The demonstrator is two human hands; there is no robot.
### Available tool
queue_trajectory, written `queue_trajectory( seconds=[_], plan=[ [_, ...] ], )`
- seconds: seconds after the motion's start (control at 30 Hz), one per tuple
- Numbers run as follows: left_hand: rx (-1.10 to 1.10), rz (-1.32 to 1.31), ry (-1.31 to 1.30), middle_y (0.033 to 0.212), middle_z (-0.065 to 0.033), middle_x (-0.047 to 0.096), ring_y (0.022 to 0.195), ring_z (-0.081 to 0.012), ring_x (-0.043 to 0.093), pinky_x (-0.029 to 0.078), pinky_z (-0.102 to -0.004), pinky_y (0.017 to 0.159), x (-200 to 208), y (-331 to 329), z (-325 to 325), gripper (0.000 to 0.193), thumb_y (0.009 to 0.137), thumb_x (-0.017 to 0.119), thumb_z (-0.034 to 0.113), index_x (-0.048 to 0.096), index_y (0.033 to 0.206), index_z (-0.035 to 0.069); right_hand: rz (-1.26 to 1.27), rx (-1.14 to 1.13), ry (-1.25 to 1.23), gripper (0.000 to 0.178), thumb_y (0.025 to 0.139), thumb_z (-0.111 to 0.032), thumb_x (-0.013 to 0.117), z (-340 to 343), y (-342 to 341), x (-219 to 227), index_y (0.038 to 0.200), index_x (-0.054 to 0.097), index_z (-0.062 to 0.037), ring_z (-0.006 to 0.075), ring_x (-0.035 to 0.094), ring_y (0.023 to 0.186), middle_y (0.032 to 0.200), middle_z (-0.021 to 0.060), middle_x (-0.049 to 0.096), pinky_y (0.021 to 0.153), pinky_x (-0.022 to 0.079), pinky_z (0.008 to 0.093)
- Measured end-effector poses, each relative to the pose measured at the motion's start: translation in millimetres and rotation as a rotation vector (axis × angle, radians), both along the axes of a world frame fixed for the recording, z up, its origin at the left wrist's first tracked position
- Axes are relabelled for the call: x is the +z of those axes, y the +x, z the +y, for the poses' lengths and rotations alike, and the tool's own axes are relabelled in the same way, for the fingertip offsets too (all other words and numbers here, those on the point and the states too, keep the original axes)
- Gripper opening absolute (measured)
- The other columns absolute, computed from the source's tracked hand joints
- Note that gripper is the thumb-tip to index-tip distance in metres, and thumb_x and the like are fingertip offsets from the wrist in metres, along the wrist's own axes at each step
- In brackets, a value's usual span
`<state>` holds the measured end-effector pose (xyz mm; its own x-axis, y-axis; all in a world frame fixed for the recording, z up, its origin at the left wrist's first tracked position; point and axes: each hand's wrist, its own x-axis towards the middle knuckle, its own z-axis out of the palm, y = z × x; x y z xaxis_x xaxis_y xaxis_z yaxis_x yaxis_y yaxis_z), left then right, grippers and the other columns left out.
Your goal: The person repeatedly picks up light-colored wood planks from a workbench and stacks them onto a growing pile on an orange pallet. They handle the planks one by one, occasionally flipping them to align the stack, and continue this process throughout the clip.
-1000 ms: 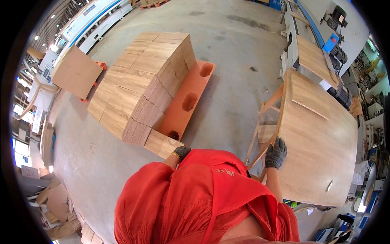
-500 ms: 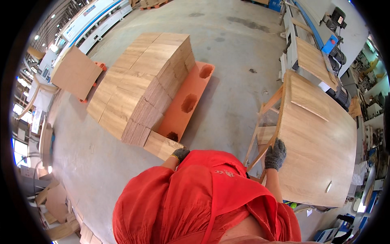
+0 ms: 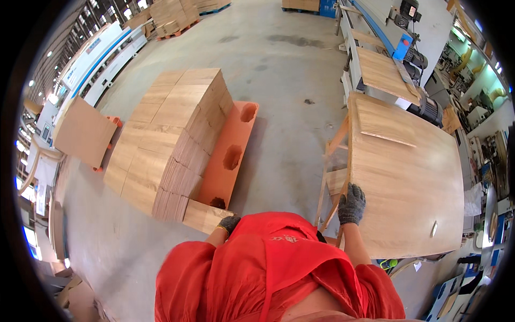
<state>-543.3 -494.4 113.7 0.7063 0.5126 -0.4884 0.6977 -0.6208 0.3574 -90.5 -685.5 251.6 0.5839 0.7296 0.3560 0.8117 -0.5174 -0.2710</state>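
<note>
My left hand, in a dark knit glove, is at the right end of a wood-grain panel beside the front of a large stack of panels. The apron partly covers that hand, and its grip on the panel is unclear. With fingers stretched, my gloved right hand lies on the left edge of a wood-topped table. Under the stack is an orange pallet with dark holes along its right side. A narrow board lies on the tabletop's far part.
Past the table stands a machine with a wooden board on its bed and black motors. A brown sheet stack is at the left. Concrete floor runs between pallet and table. A small light-coloured tool lies on the table.
The view has shifted, so the stack and pallet sit lower and further left. My left hand stays at the panel's end, and my right hand stays on the table edge.
</note>
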Motion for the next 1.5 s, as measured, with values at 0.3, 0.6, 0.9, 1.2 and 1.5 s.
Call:
queue_trajectory(
  seconds=[0.3, 0.6, 0.9, 1.2, 1.5],
  plan=[
    [-0.002, 0.052, -0.013, 0.102, -0.0227, 0.065, 0.099, -0.0363, 0.063, 0.050, -0.0453, 0.084, -1.5, 2.5, 1.4, 0.031, 0.088, 0.048, 0.028, 0.063, 0.101, 0.005, -0.010, 0.009, -0.004, 0.048, 0.076, -0.015, 0.063, 0.2, -1.4, 4.9, 0.123, 0.056, -0.0049, 0.0351, 0.049, 0.118, 0.124, 0.0174, 0.056, 0.103, 0.037, 0.0450],
    [0.043, 0.086, -0.041, 0.104, -0.0227, 0.064, 0.100, -0.0374, 0.062, 0.049, -0.0460, 0.086, 9.6, 6.8, -1.6, 0.034, 0.087, 0.049, 0.031, 0.063, 0.104, 0.005, -0.015, 0.005, 0.017, 0.048, 0.075, -0.015, 0.063, 1.2, -1.7, 4.0, 0.121, 0.057, -0.0050, 0.0359, 0.050, 0.117, 0.123, 0.0175, 0.056, 0.102, 0.037, 0.0460],
    [0.011, 0.019, -0.034, 0.105, -0.0227, 0.064, 0.102, -0.0376, 0.061, 0.049, -0.0466, 0.087, -5.7, -2.7, 0.1, 0.034, 0.088, 0.046, 0.030, 0.061, 0.106, 0.006, -0.034, 0.009, 0.037, 0.047, 0.075, -0.016, 0.064, 0.6, -1.0, 1.4, 0.120, 0.057, -0.0053, 0.0367, 0.050, 0.116, 0.121, 0.0178, 0.057, 0.101, 0.038, 0.0464],
    [-0.023, -0.027, -0.019, 0.101, -0.0244, 0.065, 0.096, -0.0384, 0.063, 0.050, -0.0471, 0.082, -30.6, -12.7, 2.8, 0.035, 0.089, 0.045, 0.030, 0.058, 0.108, 0.004, -0.029, 0.011, 0.047, 0.045, 0.075, -0.015, 0.064, -1.2, -0.2, -0.7, 0.119, 0.058, -0.0053, 0.0363, 0.051, 0.115, 0.120, 0.0172, 0.058, 0.101, 0.038, 0.0466],
    [0.034, 0.036, -0.056, 0.108, -0.0209, 0.064, 0.103, -0.0371, 0.060, 0.048, -0.0459, 0.087, -32.5, -12.0, -2.9, 0.036, 0.090, 0.045, 0.033, 0.061, 0.111, 0.008, -0.011, -0.003, 0.052, 0.043, 0.074, -0.014, 0.063, 0.2, -1.7, 6.9, 0.116, 0.059, -0.0053, 0.0351, 0.051, 0.114, 0.119, 0.0163, 0.057, 0.101, 0.038, 0.0461]
  ],
)
